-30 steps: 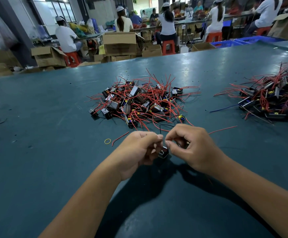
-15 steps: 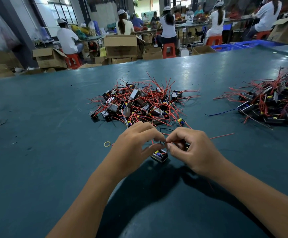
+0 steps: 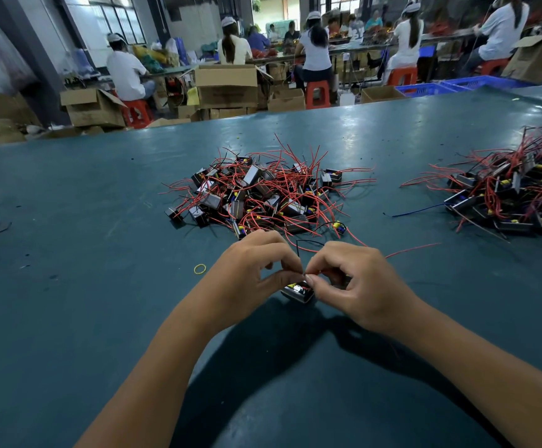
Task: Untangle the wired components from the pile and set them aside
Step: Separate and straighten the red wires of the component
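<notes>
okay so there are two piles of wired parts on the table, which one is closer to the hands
The middle pile, straight beyond both hands. The other pile lies far off at the table's right edge.

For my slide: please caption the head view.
Both hands pinch one component's wires before the pile.

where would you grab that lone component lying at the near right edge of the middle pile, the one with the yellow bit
Take the lone component by its small body, coming from the near right side, where bare table lies beside it. Its black wire loops back toward the middle pile, so pulling on the wire would probably drag neighbours along.
</notes>
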Demonstrator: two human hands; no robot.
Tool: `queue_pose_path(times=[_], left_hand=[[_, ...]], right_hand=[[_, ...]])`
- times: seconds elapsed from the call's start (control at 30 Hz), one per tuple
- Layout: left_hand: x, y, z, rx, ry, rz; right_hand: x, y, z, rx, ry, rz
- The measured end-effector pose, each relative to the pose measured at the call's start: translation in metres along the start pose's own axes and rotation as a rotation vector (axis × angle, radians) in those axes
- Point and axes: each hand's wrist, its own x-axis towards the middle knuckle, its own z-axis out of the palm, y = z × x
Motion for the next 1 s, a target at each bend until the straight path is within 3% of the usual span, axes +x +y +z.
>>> queue_pose_path(times=[0.23,0.47,0.6,0.67,0.87,1.0], left_hand=[[-0.004,0.001,-0.004,-0.236,-0.085,-0.198],[-0.004,0.007,0.001,-0.798,-0.182,-0.819],[0.0,0.009,0.003,-0.978,-0.249,-0.988],[0.0,0.01,0.005,-0.995,-0.239,-1.001],[-0.001,0.009,0.007,-0.839,-0.148,-0.78],[0.0,0.007,0.014,-0.943,-0.109,-0.843]], right_hand=[[0.0,-0.001,0.002,-0.068,0.001,-0.046],[0.001,-0.003,0.005,-0.21,-0.012,-0.143],[0.0,-0.005,0.007,-0.225,-0.008,-0.168],[0.001,-0.005,0.007,-0.214,-0.007,-0.161],[0.001,-0.001,0.003,-0.166,0.045,-0.093],[0.002,-0.003,0.005,-0.181,0.041,-0.1]])
